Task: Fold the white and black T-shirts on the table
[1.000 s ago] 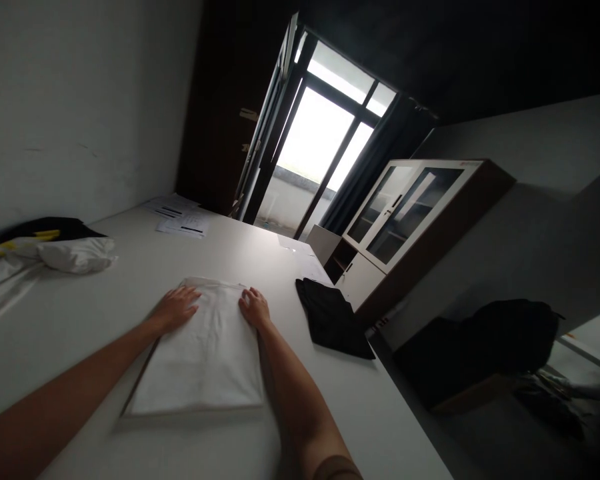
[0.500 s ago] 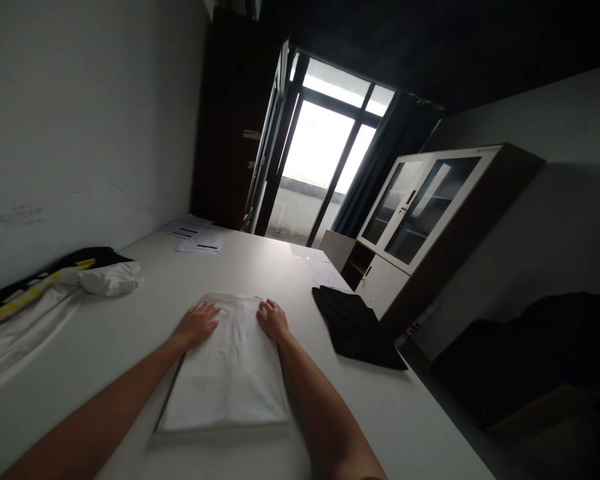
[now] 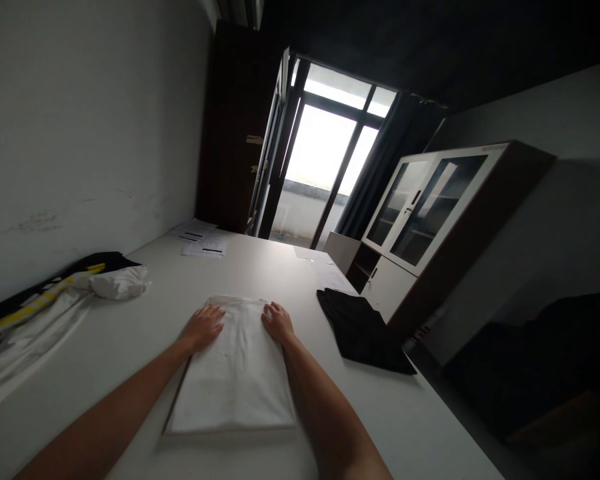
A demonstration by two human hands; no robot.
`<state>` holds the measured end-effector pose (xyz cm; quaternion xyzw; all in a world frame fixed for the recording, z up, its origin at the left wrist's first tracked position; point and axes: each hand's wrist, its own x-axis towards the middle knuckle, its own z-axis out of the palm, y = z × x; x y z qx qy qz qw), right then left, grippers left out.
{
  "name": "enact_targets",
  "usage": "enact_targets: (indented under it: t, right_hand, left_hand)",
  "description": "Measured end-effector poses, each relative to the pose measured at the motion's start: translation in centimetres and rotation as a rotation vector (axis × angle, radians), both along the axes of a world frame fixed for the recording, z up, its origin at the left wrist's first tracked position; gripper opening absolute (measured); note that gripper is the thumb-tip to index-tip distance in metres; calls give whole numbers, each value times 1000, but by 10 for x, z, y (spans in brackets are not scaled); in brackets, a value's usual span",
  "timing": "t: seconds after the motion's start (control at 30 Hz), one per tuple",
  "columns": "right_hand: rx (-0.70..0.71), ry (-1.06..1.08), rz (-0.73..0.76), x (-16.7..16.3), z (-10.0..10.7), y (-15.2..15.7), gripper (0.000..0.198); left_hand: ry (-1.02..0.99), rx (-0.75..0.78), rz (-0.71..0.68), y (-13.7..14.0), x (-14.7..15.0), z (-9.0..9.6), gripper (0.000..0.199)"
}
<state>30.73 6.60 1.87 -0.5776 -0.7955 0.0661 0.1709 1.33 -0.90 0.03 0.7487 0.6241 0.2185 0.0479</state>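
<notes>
A white garment (image 3: 237, 380), folded into a flat rectangle, lies on the white table (image 3: 260, 260) in front of me. Its exact kind I cannot tell. My left hand (image 3: 205, 327) rests on its far left edge with the fingers laid flat on the cloth. On the far right edge lies my right hand (image 3: 279, 323), fingers also stretched over the fabric. Neither hand grips anything. Light creases run down the middle of the cloth between the hands.
Right of the garment is folded black cloth (image 3: 363, 330) near the table's edge. Crumpled white clothing (image 3: 117, 283) and black cloth with yellow stripes (image 3: 45, 300) lie along the left wall. Printed papers (image 3: 205, 241) are at the far end. A cabinet (image 3: 410, 220) stands beyond.
The whole view has shifted slightly, so everything appears a little further right. Both hands keep nearly the same place on the white garment.
</notes>
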Motion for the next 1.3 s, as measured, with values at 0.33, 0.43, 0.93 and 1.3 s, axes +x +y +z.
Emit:
enact_targets:
  t: [0.33,0.43,0.93,1.3]
  right_hand:
    - [9,-10,14,-1,4,-1,47]
    - [1,-13,12,-1,4,-1,48]
    - [21,28,26,1,-4,7,45]
    - [34,10,36,1,-6,11,46]
  left_hand:
    - [14,-2,2,2,-1,-1,49]
    - [30,-20,3,0,-1,4,49]
    - [85,-24,4,-2,2,13,48]
    - [79,-40,11,-2,2,14,49]
